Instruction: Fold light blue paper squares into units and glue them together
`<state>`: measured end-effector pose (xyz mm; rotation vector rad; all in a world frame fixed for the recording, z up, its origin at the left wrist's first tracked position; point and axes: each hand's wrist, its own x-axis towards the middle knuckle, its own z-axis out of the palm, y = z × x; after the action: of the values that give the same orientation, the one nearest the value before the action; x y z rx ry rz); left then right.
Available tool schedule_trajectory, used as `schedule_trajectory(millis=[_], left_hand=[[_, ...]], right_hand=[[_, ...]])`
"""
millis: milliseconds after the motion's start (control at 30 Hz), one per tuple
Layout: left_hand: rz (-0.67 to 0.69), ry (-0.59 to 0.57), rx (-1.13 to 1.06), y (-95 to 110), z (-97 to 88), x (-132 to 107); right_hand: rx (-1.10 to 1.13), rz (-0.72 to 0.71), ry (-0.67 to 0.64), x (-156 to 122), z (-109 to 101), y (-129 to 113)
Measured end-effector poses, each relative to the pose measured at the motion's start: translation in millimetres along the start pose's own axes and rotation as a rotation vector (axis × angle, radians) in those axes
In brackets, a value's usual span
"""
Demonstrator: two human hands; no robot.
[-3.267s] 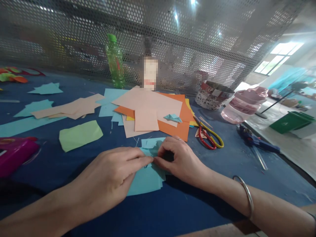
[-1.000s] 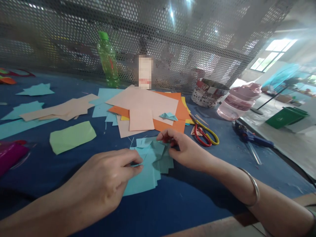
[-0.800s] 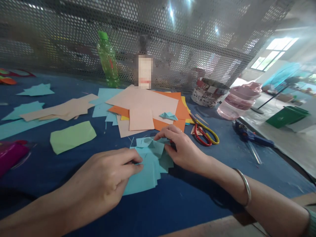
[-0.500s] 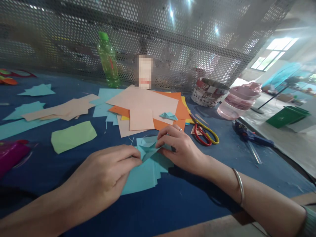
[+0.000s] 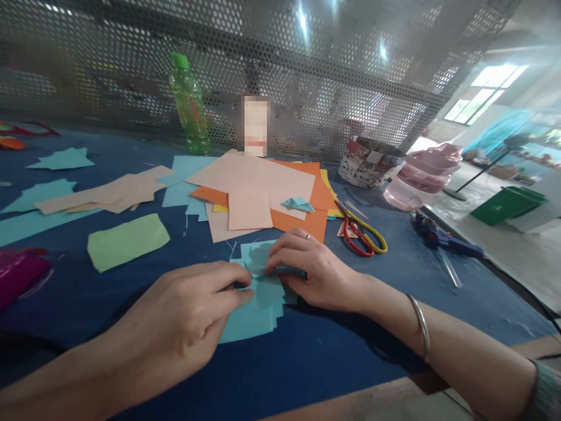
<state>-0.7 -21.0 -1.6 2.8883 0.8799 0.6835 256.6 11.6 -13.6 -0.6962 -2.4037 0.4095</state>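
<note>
Right grip (image 5: 315, 275) shifted left, nearer left grip (image 5: 175, 316); both half-closed, pinching blue paper (image 5: 258, 318) between them, above desk (image 5: 350, 351).

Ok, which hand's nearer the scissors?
Right. The right hand is below and left of the red-and-yellow scissors, not touching them; the left hand is farther left, beyond the right hand.

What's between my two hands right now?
In the head view, blue paper, folded and layered, lies between your left hand and right hand, touching both.
</note>
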Motion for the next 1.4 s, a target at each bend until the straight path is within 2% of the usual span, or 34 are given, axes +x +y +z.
schedule_trajectory(millis=[100, 300, 400, 633, 800, 1033, 1200, 1400], left_hand=[[0.002, 0.029, -0.031, 3.3, -1.2, 2.3], [0.018, 0.067, 0.021, 4.8, -1.5, 4.0], [0.024, 0.065, 0.044, 3.2, -1.5, 3.9], [-0.009, 0.089, 0.037, -5.8, 4.0, 2.2], [-0.099, 0.065, -0.075, -7.7, 7.6, 2.2], [-0.137, 0.041, -0.239, -8.7, 10.8, 2.6], [-0.249, -0.009, -0.253, -15.4, 11.7, 0.2], [-0.284, -0.025, -0.256, -14.7, 15.2, 0.5]], right_hand=[[-0.008, -0.052, -0.001, 0.2, 0.0, 1.3], [-0.224, -0.185, 0.011, -0.2, 2.6, -13.9], [-0.247, -0.179, -0.013, -0.6, 5.7, -17.4], [-0.070, 0.011, 0.038, -2.6, 8.1, -10.8], [0.020, -0.001, -0.016, -3.5, 7.9, -9.0], [0.068, -0.019, 0.019, -3.3, 12.7, -15.9], [0.136, 0.012, -0.004, -1.9, 6.9, -18.1], [0.207, -0.030, -0.049, -2.0, -0.7, -9.2]])
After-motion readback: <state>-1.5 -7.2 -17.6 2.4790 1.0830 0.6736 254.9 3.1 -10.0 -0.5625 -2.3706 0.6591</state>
